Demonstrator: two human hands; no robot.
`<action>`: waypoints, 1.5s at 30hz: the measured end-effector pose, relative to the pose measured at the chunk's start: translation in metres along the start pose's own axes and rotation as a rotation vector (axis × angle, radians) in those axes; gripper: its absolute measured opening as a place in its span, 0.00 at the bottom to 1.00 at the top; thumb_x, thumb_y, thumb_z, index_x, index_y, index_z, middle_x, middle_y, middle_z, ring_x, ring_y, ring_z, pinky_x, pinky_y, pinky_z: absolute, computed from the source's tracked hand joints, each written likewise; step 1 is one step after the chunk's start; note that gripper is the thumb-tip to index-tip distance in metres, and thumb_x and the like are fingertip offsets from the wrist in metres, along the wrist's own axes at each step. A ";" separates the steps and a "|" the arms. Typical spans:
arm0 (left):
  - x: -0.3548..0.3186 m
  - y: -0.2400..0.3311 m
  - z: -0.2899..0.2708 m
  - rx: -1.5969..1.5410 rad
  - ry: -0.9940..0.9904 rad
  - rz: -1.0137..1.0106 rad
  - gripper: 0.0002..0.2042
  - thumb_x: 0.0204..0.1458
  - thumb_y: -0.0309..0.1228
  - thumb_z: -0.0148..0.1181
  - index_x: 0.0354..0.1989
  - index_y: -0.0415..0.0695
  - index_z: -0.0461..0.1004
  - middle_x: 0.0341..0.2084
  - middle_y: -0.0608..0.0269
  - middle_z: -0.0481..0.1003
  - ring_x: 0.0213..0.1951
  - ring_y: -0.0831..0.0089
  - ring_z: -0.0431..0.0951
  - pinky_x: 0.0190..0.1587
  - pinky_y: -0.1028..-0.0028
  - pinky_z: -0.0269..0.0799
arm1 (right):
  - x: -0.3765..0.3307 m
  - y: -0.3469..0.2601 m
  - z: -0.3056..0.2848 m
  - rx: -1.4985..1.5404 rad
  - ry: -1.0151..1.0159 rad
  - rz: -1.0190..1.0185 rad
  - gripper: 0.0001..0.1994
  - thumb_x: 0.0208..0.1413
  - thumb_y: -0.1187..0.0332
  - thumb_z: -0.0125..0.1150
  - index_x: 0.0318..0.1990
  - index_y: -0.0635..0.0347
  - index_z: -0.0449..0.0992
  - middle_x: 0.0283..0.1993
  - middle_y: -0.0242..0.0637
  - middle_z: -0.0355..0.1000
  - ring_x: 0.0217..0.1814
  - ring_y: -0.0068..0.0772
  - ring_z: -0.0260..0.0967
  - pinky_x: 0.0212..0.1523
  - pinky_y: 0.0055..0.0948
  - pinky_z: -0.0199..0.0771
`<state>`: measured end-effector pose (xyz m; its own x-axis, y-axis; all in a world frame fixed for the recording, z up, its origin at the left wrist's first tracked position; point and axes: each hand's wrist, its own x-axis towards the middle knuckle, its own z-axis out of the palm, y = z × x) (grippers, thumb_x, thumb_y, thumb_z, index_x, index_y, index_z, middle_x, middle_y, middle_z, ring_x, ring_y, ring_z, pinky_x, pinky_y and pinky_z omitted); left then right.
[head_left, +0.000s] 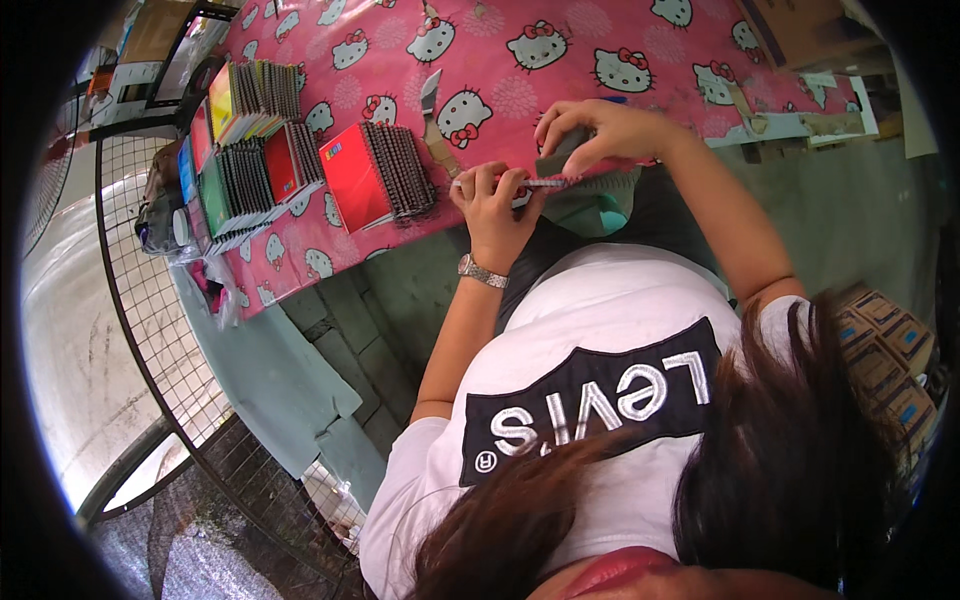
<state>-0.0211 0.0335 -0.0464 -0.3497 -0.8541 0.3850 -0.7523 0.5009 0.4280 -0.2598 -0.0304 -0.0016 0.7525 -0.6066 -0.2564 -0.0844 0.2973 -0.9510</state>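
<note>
My left hand (492,195) pinched a notebook's (560,185) spiral edge, my right hand (590,135) gripped a grey block (562,158) above it; finished-looking stacks (300,150) lay left.

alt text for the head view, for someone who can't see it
Both hands, left hand and right hand, hold a spiral-bound notebook at the edge of a table with a pink cartoon-cat tablecloth. Stacks of colourful spiral notebooks lie to the left.

Roughly 4 stacks of spiral notebooks (290,150), 2 hands, 1 wristwatch (481,271)
</note>
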 end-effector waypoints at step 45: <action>-0.003 -0.039 0.001 -0.900 -0.091 -0.487 0.17 0.50 0.17 0.62 0.46 0.41 0.64 0.38 0.65 0.68 0.33 0.81 0.73 0.31 0.83 0.72 | 0.051 0.001 0.007 -0.014 -0.044 -0.156 0.15 0.41 0.64 0.70 0.37 0.63 0.80 0.46 0.36 0.69 0.51 0.32 0.65 0.52 0.31 0.65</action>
<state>0.0088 0.0158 -0.0652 -0.1884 -0.9812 -0.0417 -0.1392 -0.0154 0.9902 -0.2167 -0.0557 -0.0149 0.7847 -0.6120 -0.0984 0.0268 0.1921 -0.9810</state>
